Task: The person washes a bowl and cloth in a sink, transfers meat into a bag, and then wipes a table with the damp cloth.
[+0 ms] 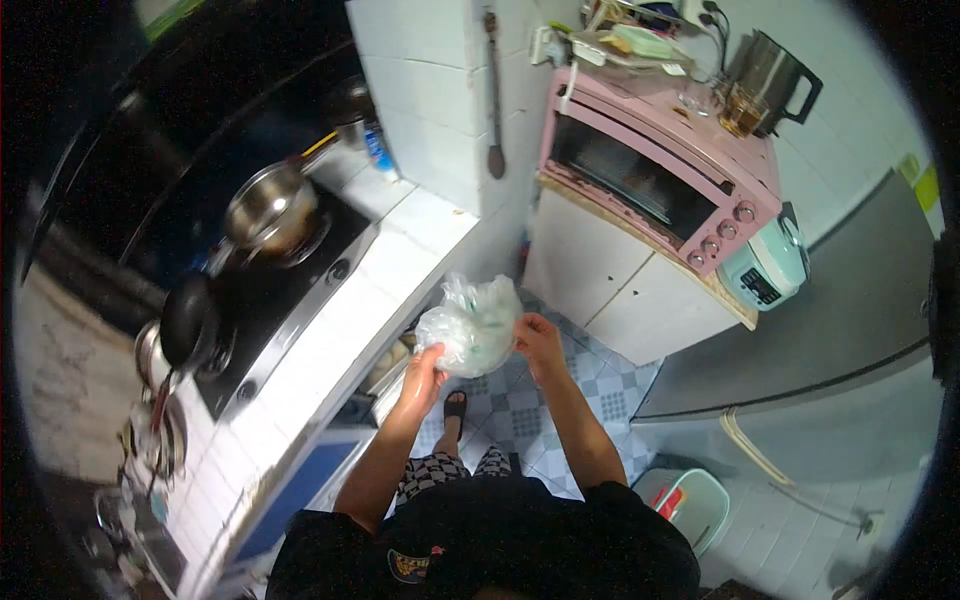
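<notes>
A translucent white plastic bag with green patches hangs between my two hands, above the tiled floor. My left hand grips its lower left edge, with the thumb lying over the film. At the bag's right edge, my right hand pinches the plastic between bent fingers. What the bag holds cannot be made out through the film.
To the left, a steel pot and a black frying pan sit on a gas hob along the white tiled counter. A pink toaster oven, green rice cooker, grey refrigerator and pale green bin are at right.
</notes>
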Demonstrator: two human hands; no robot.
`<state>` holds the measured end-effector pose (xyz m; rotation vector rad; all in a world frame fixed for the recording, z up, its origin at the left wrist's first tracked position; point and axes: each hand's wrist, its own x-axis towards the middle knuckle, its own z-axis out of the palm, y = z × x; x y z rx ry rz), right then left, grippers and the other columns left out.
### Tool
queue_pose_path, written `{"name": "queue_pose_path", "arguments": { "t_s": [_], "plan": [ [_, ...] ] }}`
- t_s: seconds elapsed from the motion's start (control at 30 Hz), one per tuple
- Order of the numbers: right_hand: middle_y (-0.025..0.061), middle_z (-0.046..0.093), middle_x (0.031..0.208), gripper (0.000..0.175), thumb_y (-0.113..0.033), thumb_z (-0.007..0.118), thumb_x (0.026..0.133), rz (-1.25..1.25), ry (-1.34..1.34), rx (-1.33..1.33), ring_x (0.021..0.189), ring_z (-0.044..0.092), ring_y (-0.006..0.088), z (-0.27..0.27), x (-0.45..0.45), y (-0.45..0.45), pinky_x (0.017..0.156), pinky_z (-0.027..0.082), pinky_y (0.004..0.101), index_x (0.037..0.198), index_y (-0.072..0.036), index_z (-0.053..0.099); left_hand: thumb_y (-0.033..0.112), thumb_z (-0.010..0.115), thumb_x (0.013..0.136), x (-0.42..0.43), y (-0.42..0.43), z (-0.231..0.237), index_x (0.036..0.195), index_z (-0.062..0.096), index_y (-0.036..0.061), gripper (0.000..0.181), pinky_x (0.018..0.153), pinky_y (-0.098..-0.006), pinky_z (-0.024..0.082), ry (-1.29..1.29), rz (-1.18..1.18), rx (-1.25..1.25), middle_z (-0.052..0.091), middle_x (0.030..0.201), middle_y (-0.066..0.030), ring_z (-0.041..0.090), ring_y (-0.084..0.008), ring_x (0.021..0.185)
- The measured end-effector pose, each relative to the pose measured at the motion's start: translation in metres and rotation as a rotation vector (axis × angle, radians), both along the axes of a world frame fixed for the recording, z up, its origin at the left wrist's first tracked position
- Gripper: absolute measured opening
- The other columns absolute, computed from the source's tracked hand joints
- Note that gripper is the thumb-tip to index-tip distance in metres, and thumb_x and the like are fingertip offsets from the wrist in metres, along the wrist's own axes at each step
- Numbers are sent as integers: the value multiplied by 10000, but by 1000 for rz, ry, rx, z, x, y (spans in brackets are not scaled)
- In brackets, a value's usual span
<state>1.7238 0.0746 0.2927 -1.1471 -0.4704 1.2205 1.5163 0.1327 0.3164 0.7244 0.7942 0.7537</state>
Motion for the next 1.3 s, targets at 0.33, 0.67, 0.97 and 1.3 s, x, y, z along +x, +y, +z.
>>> {"name": "queue_pose_path", "arguments": {
  "t_s": [0.33, 0.67, 0.97, 1.3],
  "plan": [
    [88, 548, 932, 179, -118, 621, 725, -33, -649, 213, 878, 529, 190, 100, -157, -80, 768, 437, 348, 848, -18, 538, 177, 454, 787, -143, -95, 74, 1104, 465, -10, 368, 840, -347, 431, -327, 392, 79, 544, 1039, -104, 539, -210, 949],
    [54, 544, 921, 94, -24, 578, 714, 806, -586, 713, 791, 506, 101, 152, -347, -76, 672, 415, 206, 771, -49, 508, 74, 554, 733, -404, -245, 98, 947, 577, -32, 240, 700, -260, 478, -20, 516, 285, 613, 876, -82, 589, -147, 780],
    [64, 569, 808, 207, 33, 551, 697, 1372, 360, 239, 714, 568, 128, 144, -575, -105, 645, 477, 244, 877, -43, 483, 254, 498, 855, -603, -386, 73, 1061, 531, -26, 349, 717, -308, 504, -187, 946, 74, 598, 973, -95, 594, -175, 817],
    [40, 536, 803, 241, 41, 570, 702, 1362, 535, 397, 746, 535, 117, 144, -758, -186, 698, 446, 236, 877, -73, 449, 545, 424, 813, -678, -453, 53, 1233, 355, 37, 663, 838, -504, 427, -239, 957, 131, 454, 1198, -154, 500, -286, 1049]
  ]
}}
